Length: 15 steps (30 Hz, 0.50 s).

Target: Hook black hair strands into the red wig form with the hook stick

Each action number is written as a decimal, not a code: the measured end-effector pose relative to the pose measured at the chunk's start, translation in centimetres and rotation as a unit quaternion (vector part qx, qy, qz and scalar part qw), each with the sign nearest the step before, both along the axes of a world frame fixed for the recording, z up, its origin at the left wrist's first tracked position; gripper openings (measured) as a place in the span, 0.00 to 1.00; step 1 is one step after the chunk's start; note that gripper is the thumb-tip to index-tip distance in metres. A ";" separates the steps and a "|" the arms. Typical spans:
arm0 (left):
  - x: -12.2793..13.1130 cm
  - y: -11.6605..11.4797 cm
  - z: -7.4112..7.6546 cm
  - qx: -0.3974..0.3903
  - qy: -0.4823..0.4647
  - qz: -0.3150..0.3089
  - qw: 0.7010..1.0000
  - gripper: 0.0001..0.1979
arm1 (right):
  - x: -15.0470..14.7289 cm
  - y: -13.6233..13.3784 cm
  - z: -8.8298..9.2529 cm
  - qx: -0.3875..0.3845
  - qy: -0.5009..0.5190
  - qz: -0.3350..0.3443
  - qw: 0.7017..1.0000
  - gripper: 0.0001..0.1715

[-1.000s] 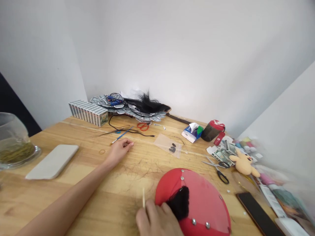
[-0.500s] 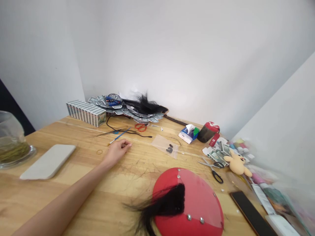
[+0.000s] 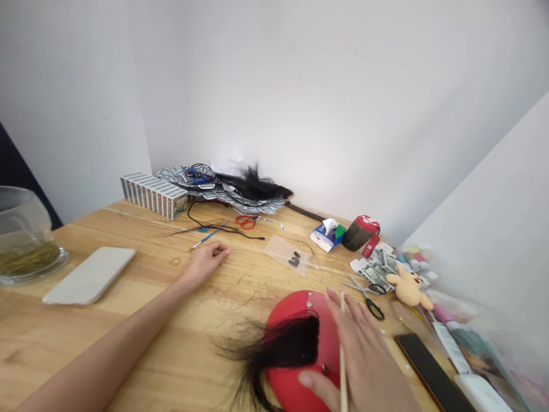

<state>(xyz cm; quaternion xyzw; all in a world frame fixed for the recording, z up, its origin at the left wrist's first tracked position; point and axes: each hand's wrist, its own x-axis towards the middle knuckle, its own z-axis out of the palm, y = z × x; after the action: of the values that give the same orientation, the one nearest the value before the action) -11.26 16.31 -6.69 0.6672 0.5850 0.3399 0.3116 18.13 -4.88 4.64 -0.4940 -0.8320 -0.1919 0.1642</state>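
A red, round, dome-like pad (image 3: 285,386) with silver studs sits at the table's front edge. On it lies a tuft of black hair (image 3: 294,343), its loose ends spilling left over the wood. My right hand (image 3: 364,349) is over the pad's right side, fingers extended and thumb apart. A thin pale stick (image 3: 342,349) runs upright along that hand, seemingly held between thumb and fingers. My left hand (image 3: 207,260) rests on the table with its fingers curled together; whatever they may pinch is too small to see. Loose dark hairs (image 3: 257,289) lie between the hands.
Near my left hand are a thin blue brush (image 3: 210,236) and a rubber band (image 3: 175,261). A small clear bag with black pieces (image 3: 294,260) lies ahead. At right are scissors (image 3: 371,297), a plush toy (image 3: 407,286) and a phone (image 3: 431,372). A glass jar (image 3: 30,246) stands left.
My right hand has come into view over the red pad, with the thin pale stick. The left hand stays in place, fingers still curled. The view has shifted slightly.
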 end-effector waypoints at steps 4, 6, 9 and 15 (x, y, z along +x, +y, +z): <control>0.0 -0.1 0.1 -0.005 0.000 0.001 1.000 0.14 | -1.4 1.9 -1.1 -0.030 -0.098 0.028 0.994 0.51; 0.1 -0.1 0.1 -0.006 -0.001 0.000 1.000 0.15 | -2.5 2.2 -1.2 -0.051 -0.104 0.046 0.992 0.44; 0.1 -0.1 0.0 -0.005 -0.005 -0.002 1.000 0.15 | -4.0 2.3 -1.3 -0.065 -0.089 0.073 0.991 0.28; 0.0 0.0 0.0 0.003 -0.008 -0.008 1.000 0.14 | -6.5 2.3 -2.3 -0.024 -0.108 0.106 0.988 0.11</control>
<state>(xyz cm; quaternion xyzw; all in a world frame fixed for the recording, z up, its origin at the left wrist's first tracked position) -11.22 16.29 -6.65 0.6702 0.5760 0.3447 0.3166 11.60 -2.57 2.31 -0.3830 -0.8969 -0.2057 0.0812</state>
